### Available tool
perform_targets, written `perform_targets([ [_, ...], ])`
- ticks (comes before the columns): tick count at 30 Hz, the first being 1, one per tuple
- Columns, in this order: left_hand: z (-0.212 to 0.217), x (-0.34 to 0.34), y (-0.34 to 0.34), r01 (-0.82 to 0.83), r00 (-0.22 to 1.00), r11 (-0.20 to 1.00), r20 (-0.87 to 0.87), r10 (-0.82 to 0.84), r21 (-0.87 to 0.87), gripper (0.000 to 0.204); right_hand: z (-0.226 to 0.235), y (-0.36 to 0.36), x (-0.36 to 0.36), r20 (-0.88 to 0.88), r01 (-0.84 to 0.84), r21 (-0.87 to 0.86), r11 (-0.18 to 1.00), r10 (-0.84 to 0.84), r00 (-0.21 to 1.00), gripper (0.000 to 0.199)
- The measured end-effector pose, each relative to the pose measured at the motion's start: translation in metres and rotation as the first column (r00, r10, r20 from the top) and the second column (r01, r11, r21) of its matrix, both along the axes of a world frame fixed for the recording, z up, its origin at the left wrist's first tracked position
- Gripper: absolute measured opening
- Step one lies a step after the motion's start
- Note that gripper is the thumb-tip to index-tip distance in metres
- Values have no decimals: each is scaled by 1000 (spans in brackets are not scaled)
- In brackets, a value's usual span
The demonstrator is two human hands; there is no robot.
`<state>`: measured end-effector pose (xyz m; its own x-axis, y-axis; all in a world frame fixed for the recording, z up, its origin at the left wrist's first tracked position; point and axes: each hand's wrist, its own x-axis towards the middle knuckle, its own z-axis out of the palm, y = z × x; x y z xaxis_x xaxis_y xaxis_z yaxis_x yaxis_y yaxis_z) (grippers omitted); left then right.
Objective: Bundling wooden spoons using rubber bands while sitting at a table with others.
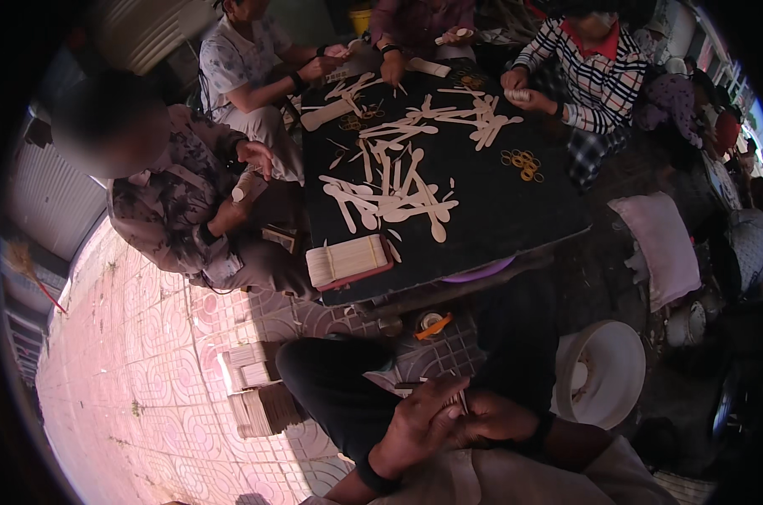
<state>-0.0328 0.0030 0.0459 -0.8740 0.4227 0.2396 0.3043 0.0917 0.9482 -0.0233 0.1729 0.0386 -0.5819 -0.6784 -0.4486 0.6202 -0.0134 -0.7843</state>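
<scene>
My left hand [417, 427] and my right hand [501, 418] are together over my lap, fingers closed around a small bundle of thin wooden sticks [456, 399]. Only the pale edges of the bundle show between my fingers; the rest is hidden. Beyond my knees, loose wooden spoons [390, 200] lie in crossed heaps on a black-topped table [491, 219]. A banded bundle of flat wooden sticks [348, 259] rests on a reddish block at its near left corner. Yellow rubber bands [524, 165] lie in a pile toward the right side.
Several people sit around the table handling wooden pieces. Stacked wooden bundles [259, 410] stand on the paving left of my leg. A white bucket [608, 370] is at my right, a pink cushion [657, 244] beyond it. Between my knees lies a roll of tape with an orange part [433, 326].
</scene>
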Motion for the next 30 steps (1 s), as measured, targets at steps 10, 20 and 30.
perform_targets([
  [10, -4, -4, -1, 17, 984, 987, 175, -46, 163, 29, -19, -3, -11, -253, -66, -35, 997, 55, 966, 16],
  [20, -15, -26, 6, 25, 953, 941, 276, -124, 337, 30, -28, -6, -27, -426, -53, -138, 989, -11, 905, 27],
  [30, -9, -16, 18, -155, 893, 890, 446, -60, 429, 21, -24, 3, -17, -151, -81, -171, 982, 55, 987, 28],
])
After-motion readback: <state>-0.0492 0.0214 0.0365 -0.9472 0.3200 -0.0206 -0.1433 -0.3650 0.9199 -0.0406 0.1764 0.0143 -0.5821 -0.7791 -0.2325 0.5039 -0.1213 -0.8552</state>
